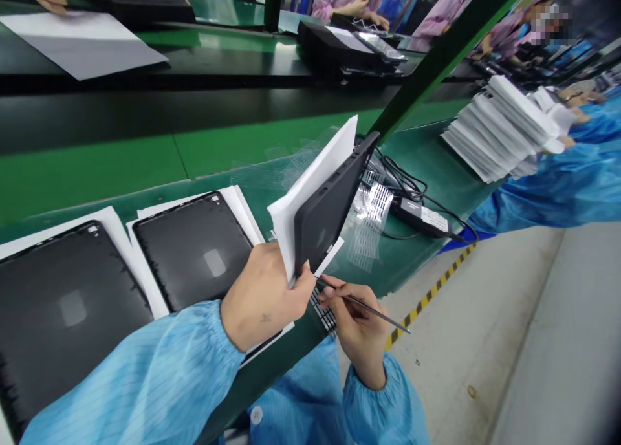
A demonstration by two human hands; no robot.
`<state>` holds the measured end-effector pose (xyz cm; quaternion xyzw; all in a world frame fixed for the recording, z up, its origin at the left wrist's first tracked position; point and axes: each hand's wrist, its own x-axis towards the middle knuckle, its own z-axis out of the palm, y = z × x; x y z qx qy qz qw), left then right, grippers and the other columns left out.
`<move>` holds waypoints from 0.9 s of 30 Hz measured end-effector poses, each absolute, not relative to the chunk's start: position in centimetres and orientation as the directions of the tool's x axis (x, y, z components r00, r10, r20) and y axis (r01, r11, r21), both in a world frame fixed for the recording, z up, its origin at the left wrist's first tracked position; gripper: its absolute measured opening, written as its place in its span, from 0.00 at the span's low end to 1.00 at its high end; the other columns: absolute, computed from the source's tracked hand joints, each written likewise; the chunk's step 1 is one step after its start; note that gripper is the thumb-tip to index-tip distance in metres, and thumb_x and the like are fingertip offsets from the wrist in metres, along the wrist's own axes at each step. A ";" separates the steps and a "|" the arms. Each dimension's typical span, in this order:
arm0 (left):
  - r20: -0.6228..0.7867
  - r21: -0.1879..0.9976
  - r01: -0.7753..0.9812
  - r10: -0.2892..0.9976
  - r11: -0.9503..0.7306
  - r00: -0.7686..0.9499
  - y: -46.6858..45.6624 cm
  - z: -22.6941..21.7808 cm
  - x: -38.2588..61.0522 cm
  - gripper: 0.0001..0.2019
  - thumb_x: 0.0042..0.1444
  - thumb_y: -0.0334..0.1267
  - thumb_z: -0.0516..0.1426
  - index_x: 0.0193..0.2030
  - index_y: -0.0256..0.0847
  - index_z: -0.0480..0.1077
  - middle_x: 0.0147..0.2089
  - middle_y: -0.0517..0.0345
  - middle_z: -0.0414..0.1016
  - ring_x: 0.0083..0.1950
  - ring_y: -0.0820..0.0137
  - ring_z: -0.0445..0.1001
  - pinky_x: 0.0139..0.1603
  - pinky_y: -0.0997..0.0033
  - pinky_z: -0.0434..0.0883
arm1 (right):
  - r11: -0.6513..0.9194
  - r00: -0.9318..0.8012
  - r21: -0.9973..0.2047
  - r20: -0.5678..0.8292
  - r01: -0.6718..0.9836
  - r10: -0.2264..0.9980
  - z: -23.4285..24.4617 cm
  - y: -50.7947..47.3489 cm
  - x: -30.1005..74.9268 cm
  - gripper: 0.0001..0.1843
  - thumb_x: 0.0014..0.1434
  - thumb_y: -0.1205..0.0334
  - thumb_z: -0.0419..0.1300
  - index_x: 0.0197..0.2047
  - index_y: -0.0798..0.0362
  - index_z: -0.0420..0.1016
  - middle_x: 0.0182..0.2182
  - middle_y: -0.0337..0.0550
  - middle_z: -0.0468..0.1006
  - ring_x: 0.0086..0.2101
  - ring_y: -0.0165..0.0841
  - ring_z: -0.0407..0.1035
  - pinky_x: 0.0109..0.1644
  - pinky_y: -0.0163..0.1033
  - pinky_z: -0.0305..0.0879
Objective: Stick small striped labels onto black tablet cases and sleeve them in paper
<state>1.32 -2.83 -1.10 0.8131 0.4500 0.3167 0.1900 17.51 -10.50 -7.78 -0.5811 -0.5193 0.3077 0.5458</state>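
Note:
My left hand (272, 293) is closed round the lower edge of a black tablet back cover (327, 215), held up on its side together with a folded white sheet (310, 186) behind it. In my right hand (359, 319) is a thin pair of metal tweezers (376, 311), pinched between thumb and fingers. The tweezers' front end is close to the cover's lower corner, and the tip is partly hidden by my fingers. Just under my hands lies a film sheet with black stickers (324, 310).
Two more black tablet covers (189, 257) (68, 277) lie on white sheets to the left. Clear sticker sheets (373, 218), a black cable (400, 176) and a black device with a white label (422, 217) sit to the right. Beyond them, a co-worker's blue sleeve (557, 186) reaches toward stacked white sheets (499, 128).

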 end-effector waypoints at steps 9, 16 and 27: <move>0.241 0.716 0.574 0.912 -0.397 0.331 -2.4 -0.8 1.3 0.08 0.53 0.32 0.52 0.25 0.38 0.67 0.25 0.56 0.73 0.26 0.67 0.69 0.34 0.65 0.66 | 0.142 0.363 -0.979 0.186 0.145 0.913 -7.9 -10.0 17.0 0.05 0.58 0.67 0.62 0.33 0.51 0.68 0.34 0.42 0.81 0.22 0.30 0.74 0.28 0.39 0.74; 0.136 0.928 0.342 0.989 -0.149 0.062 -0.2 1.5 -2.5 0.04 0.48 0.35 0.54 0.29 0.38 0.66 0.28 0.61 0.71 0.31 0.69 0.72 0.33 0.71 0.69 | 0.215 0.598 -0.976 0.164 -0.015 0.784 -7.8 -9.6 17.2 0.10 0.55 0.64 0.66 0.35 0.53 0.66 0.26 0.39 0.79 0.25 0.33 0.75 0.29 0.38 0.71; -0.143 0.435 0.736 0.846 0.519 -0.513 -11.1 2.7 -12.9 0.20 0.59 0.58 0.45 0.44 0.45 0.62 0.32 0.58 0.75 0.32 0.61 0.74 0.35 0.62 0.67 | -0.063 0.578 -0.997 -0.025 0.046 0.816 -7.0 -10.0 17.8 0.19 0.49 0.50 0.69 0.33 0.55 0.70 0.33 0.50 0.80 0.28 0.38 0.76 0.30 0.40 0.75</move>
